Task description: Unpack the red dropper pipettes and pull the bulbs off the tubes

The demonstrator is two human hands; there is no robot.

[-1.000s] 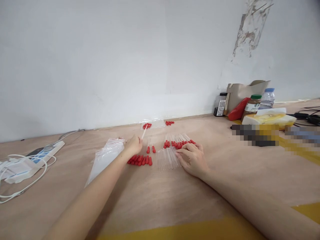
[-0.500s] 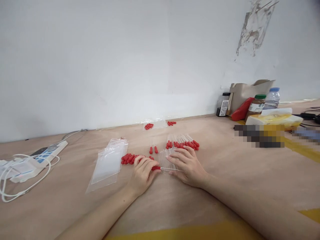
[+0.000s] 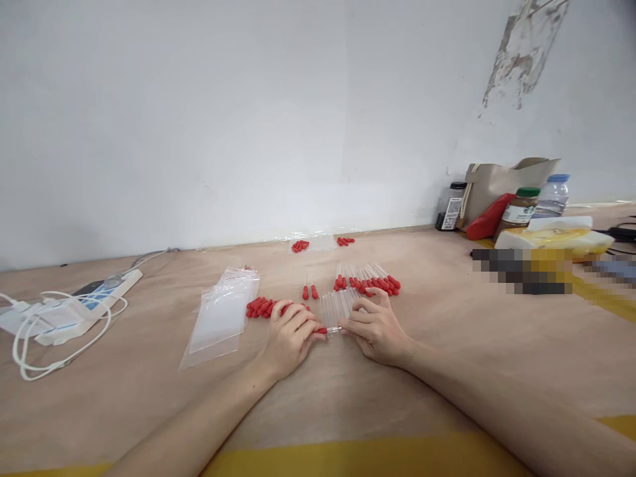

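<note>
My left hand (image 3: 293,336) is closed on a red rubber bulb (image 3: 322,330), whose end shows past the fingertips. Facing it, my right hand (image 3: 378,329) pinches a thin clear glass tube, held crosswise in line with the bulb; whether the tube sits inside the bulb I cannot tell. A row of clear glass tubes (image 3: 332,305) lies just beyond the fingers, partly covered by my right hand. Loose red bulbs (image 3: 259,307) are heaped behind my left hand. Past my right hand lie several droppers (image 3: 370,283) with red bulbs, and two more droppers (image 3: 310,291) lie to their left.
Clear plastic bags (image 3: 221,315) are stacked at the left. Bags with red-bulbed pieces (image 3: 300,246) lie by the wall. A power strip (image 3: 112,291) with white cables is far left. At right stand a jar (image 3: 519,207), a water bottle (image 3: 552,197) and a tissue pack (image 3: 554,242).
My right hand has curled its fingers and drawn in toward my left, so less of the tube shows between them. The view has shifted slightly.
</note>
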